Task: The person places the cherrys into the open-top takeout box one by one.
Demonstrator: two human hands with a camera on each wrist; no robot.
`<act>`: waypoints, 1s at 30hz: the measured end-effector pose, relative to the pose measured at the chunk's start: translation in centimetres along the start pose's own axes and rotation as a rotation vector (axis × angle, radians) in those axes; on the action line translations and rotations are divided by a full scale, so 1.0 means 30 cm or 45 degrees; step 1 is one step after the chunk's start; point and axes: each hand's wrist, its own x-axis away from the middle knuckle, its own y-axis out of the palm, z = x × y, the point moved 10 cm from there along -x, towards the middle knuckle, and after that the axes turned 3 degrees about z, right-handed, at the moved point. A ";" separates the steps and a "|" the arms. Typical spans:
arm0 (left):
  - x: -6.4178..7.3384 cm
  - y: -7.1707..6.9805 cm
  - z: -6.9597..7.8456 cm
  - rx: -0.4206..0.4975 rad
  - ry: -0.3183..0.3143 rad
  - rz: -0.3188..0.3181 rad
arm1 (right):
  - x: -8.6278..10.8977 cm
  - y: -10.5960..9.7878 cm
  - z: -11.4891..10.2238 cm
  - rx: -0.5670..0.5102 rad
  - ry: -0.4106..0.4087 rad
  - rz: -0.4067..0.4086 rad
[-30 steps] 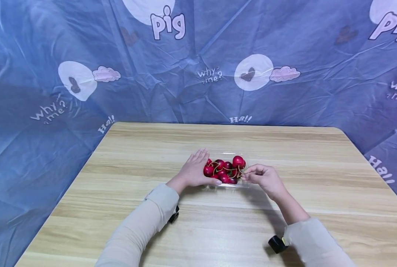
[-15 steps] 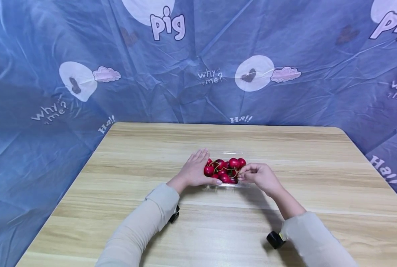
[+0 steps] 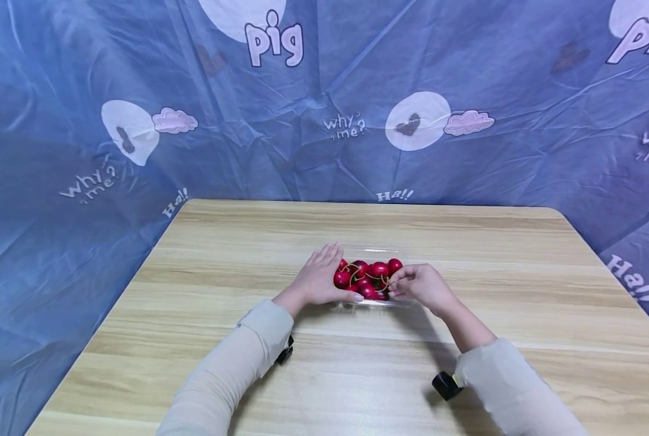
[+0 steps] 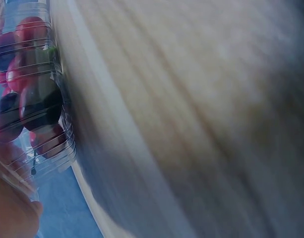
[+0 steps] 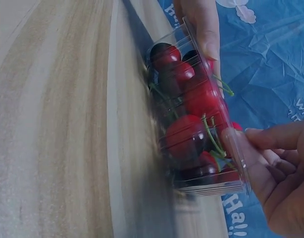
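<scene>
A clear plastic box of red cherries with green stems stands on the table. My left hand rests over its left end, fingers straight and the thumb along the near rim. In the right wrist view, the left thumb touches the rim. At the box's right end is my right hand, its thumb and forefinger bent in beside a stem. The right wrist view shows these fingertips at the rim, close to a cherry; whether a stem lies between them is hidden.
The wood-grain table extends on all sides of the box. A blue printed cloth hangs behind and at both sides. Below the right cuff shows a black wrist camera, and another is below the left one.
The raised cherry at the box's right end has come down and left among the others, along with my right hand's fingers, which moved slightly left. My left hand has stayed in place.
</scene>
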 end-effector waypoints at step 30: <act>-0.013 -0.026 -0.015 0.096 -0.067 -0.077 | -0.031 -0.054 -0.029 0.182 -0.024 -0.003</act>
